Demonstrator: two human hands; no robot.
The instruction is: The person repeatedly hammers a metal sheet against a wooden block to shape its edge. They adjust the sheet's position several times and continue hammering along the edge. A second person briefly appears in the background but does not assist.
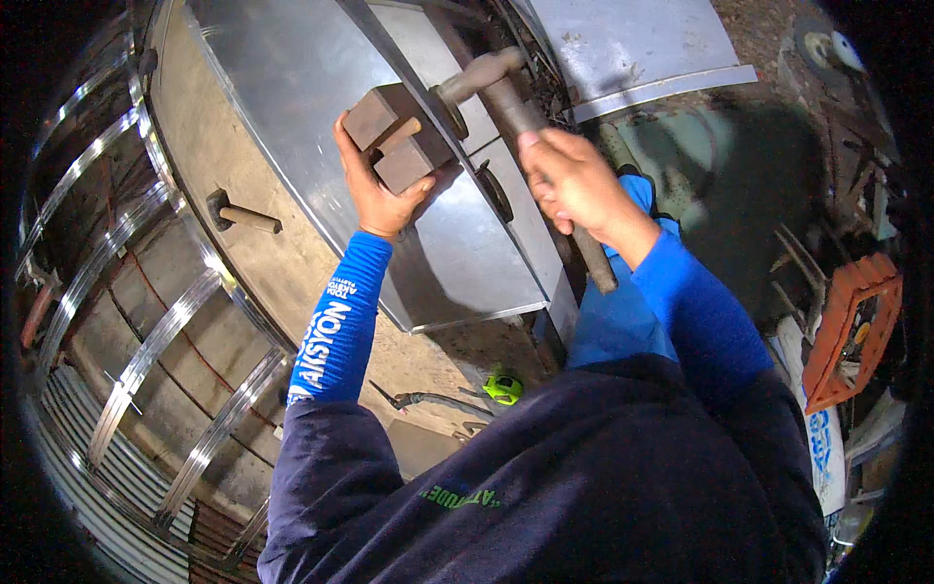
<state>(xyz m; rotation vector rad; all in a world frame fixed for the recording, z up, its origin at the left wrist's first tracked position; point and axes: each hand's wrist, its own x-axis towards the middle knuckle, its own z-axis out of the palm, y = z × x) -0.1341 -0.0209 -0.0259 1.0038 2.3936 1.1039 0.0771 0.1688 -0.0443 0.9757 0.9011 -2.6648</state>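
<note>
My left hand [375, 200] is closed round a heavy brown notched block [372, 120] with a short wooden rod in its gap. It holds the block on top of a shiny sheet-metal panel [292, 92], against a dark upright metal strip [389, 44] along the panel's edge. My right hand [574, 185] grips a hammer [595, 258] by its handle, slightly blurred. The hammer's head [482, 75] is at the other side of the strip, close to the block; whether it touches the strip I cannot tell. Below the strip are pale faces with dark oval handles [494, 190].
A second hammer [251, 218] lies on the tan board at left. Near my body are a green tape measure [503, 389] and a cable-like tool [418, 398]. Metal framing [161, 341] stands left. On the right are an orange frame [852, 331], a greenish sheet [681, 146] and a grinder [827, 49].
</note>
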